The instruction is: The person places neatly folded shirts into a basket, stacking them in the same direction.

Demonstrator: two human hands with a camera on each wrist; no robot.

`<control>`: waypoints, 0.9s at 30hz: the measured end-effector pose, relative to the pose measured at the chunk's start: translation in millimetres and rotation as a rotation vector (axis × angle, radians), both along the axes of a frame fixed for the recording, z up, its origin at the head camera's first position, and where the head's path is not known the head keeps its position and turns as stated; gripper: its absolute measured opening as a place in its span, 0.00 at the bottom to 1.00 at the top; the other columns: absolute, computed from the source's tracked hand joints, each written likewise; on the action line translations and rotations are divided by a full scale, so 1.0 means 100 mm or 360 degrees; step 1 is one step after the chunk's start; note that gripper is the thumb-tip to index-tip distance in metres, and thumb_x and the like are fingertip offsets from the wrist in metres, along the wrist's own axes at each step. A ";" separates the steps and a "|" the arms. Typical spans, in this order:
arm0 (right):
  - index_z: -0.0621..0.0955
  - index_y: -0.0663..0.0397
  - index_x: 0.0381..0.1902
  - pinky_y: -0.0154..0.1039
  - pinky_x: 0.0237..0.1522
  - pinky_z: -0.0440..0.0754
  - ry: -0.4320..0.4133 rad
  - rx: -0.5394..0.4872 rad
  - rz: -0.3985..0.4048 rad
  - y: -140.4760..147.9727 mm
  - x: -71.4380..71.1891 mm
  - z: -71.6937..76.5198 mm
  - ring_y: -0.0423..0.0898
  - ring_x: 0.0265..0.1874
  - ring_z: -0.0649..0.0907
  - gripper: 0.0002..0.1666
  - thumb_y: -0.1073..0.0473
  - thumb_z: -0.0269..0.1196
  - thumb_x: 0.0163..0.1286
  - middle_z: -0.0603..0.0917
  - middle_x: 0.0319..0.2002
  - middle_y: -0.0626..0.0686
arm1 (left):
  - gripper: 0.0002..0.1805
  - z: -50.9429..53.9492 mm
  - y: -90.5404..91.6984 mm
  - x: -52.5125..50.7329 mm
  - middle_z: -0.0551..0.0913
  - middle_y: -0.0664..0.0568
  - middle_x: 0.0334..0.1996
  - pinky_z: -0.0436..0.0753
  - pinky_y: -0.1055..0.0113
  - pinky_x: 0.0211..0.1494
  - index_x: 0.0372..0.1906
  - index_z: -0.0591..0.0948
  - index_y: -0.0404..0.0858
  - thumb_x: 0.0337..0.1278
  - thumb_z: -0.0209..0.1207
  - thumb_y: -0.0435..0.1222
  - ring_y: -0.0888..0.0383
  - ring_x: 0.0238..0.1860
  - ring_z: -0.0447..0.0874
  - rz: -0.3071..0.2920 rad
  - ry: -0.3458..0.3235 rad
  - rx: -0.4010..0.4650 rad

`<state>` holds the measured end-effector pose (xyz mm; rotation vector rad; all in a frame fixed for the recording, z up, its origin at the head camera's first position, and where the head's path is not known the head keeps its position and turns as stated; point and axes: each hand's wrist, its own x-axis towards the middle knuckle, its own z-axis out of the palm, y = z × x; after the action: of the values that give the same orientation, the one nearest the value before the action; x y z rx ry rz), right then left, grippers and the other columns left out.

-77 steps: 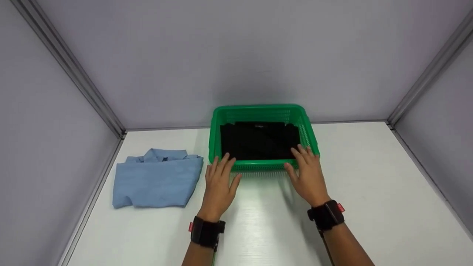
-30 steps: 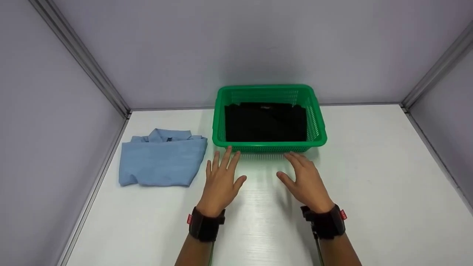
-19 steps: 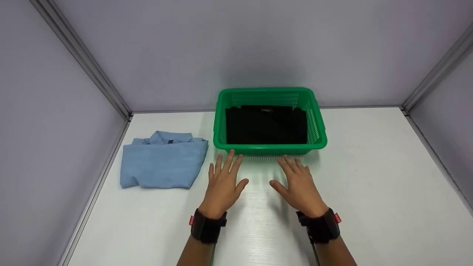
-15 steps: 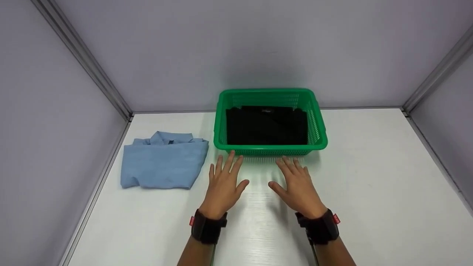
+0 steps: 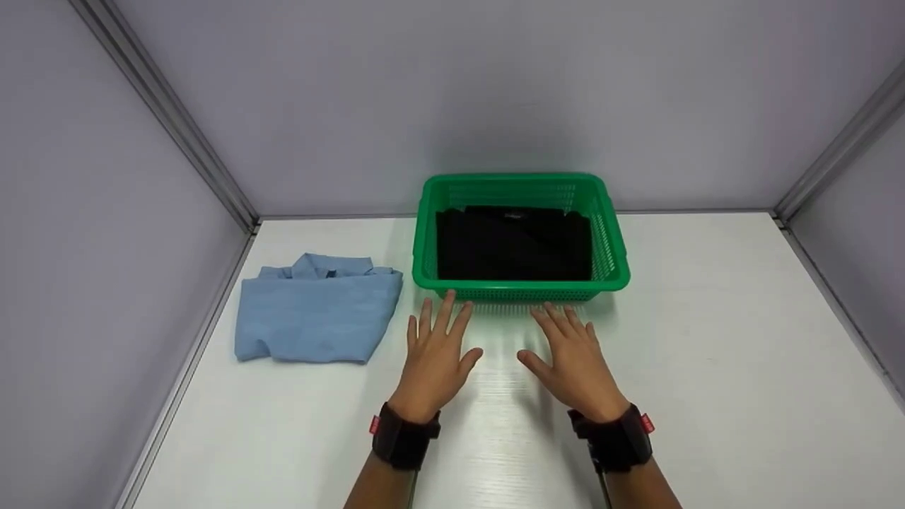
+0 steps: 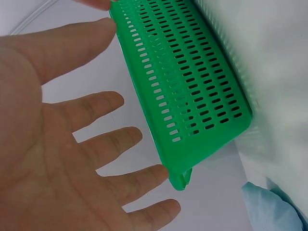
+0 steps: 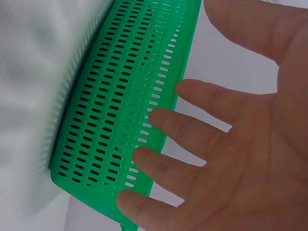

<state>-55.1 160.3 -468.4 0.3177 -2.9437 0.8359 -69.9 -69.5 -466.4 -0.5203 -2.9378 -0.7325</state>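
Two garments lay at the green basket (image 5: 521,285), one outside it and one inside. Just to the left of the basket, a blue shirt (image 5: 318,318) rested folded on the table (image 5: 707,339), its collar (image 5: 350,265) pointing away toward the back wall (image 5: 520,106); its long axis ran side to side, roughly in line with the basket's front rim. Next came the left hand (image 5: 431,364), in front of the basket's left part, back of the hand up, fingers and thumb spread, gripping nothing (whether the longest fingertip touched the basket, I could not tell). The basket stood upright near the back wall, its long axis also side to side. Inside it lay a black garment (image 5: 515,247), folded, neck edge and small label (image 5: 515,215) toward the basket's back, long axis along the basket's length. Farther right, the right hand (image 5: 576,367) was in front of the basket's right part, fingers slightly parted, thumb out to the side, nothing pinched.

The step in hand seemed a lull, with the black garment placed and both hands free. If the shirt came next, the move probably called for both hands to go left of the basket and lift it from beneath, keeping its folds.
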 end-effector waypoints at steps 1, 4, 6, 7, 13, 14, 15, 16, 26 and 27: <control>0.70 0.58 0.78 0.80 0.74 0.56 -0.0001 0.0001 -0.0002 0.00 0.00 0.00 0.74 0.79 0.63 0.42 0.47 0.69 0.74 0.69 0.78 0.67 | 0.37 -0.01 0.00 0.00 0.58 0.38 0.84 0.55 0.26 0.79 0.80 0.68 0.40 0.72 0.65 0.46 0.27 0.83 0.50 0.0000 0.0006 -0.0004; 0.70 0.58 0.78 0.80 0.74 0.56 -0.0016 0.0006 0.0000 -0.01 0.00 -0.01 0.74 0.79 0.63 0.42 0.47 0.69 0.74 0.69 0.78 0.67 | 0.38 -0.02 0.00 0.01 0.58 0.38 0.84 0.55 0.25 0.79 0.80 0.69 0.40 0.71 0.66 0.46 0.27 0.83 0.49 0.0004 0.0015 -0.0023; 0.70 0.58 0.78 0.80 0.74 0.56 -0.0034 0.0002 0.0003 0.00 0.00 -0.02 0.74 0.79 0.63 0.42 0.47 0.69 0.74 0.69 0.78 0.67 | 0.38 -0.03 -0.01 0.01 0.58 0.38 0.84 0.54 0.25 0.79 0.80 0.69 0.40 0.71 0.66 0.46 0.27 0.83 0.49 0.0014 0.0003 -0.0031; 0.70 0.58 0.78 0.80 0.75 0.56 -0.0039 0.0001 0.0003 0.00 0.00 -0.02 0.74 0.79 0.63 0.42 0.46 0.68 0.74 0.69 0.78 0.67 | 0.38 -0.03 -0.02 0.01 0.57 0.37 0.84 0.54 0.25 0.79 0.80 0.69 0.40 0.71 0.66 0.47 0.26 0.83 0.48 0.0022 -0.0005 -0.0031; 0.70 0.58 0.78 0.79 0.75 0.55 -0.0039 0.0005 -0.0008 0.01 -0.01 0.00 0.74 0.79 0.63 0.42 0.46 0.68 0.74 0.69 0.78 0.67 | 0.38 0.00 -0.09 -0.06 0.56 0.37 0.84 0.52 0.24 0.79 0.80 0.68 0.40 0.71 0.66 0.46 0.26 0.84 0.47 0.0074 -0.0019 0.0018; 0.70 0.58 0.78 0.79 0.75 0.55 -0.0042 0.0005 -0.0009 0.02 -0.01 0.00 0.74 0.79 0.63 0.42 0.46 0.68 0.75 0.69 0.78 0.67 | 0.38 0.00 -0.11 -0.07 0.56 0.37 0.84 0.52 0.23 0.79 0.80 0.68 0.40 0.71 0.66 0.46 0.26 0.83 0.47 0.0080 -0.0021 0.0030; 0.70 0.58 0.78 0.79 0.76 0.55 -0.0046 0.0006 -0.0010 0.02 0.00 0.01 0.73 0.79 0.63 0.42 0.46 0.68 0.75 0.69 0.78 0.66 | 0.38 0.00 -0.13 -0.08 0.55 0.37 0.84 0.52 0.23 0.79 0.80 0.68 0.40 0.71 0.66 0.46 0.26 0.83 0.47 0.0087 -0.0025 0.0045; 0.70 0.58 0.78 0.79 0.76 0.55 -0.0048 0.0004 -0.0009 0.03 0.00 0.01 0.73 0.80 0.63 0.42 0.46 0.68 0.75 0.69 0.78 0.66 | 0.38 0.00 -0.16 -0.10 0.55 0.37 0.84 0.52 0.23 0.78 0.80 0.68 0.39 0.71 0.66 0.46 0.25 0.83 0.47 0.0095 -0.0027 0.0059; 0.71 0.59 0.78 0.79 0.75 0.55 -0.0072 -0.0023 0.0033 0.02 0.00 0.04 0.73 0.79 0.64 0.40 0.46 0.67 0.76 0.69 0.78 0.67 | 0.39 -0.04 -0.61 -0.23 0.54 0.34 0.84 0.48 0.20 0.78 0.81 0.66 0.38 0.72 0.66 0.44 0.23 0.83 0.46 0.0297 -0.0127 0.0130; 0.71 0.59 0.78 0.79 0.75 0.55 -0.0073 -0.0027 0.0034 0.02 0.00 0.04 0.73 0.79 0.64 0.40 0.46 0.67 0.76 0.69 0.78 0.67 | 0.39 -0.04 -0.66 -0.24 0.54 0.34 0.84 0.47 0.20 0.78 0.81 0.66 0.38 0.72 0.65 0.44 0.23 0.83 0.45 0.0323 -0.0141 0.0134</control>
<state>-55.3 162.3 -464.0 0.3335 -2.9786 0.8818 -93.8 -135.2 -470.7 -0.1838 -2.9644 -0.8688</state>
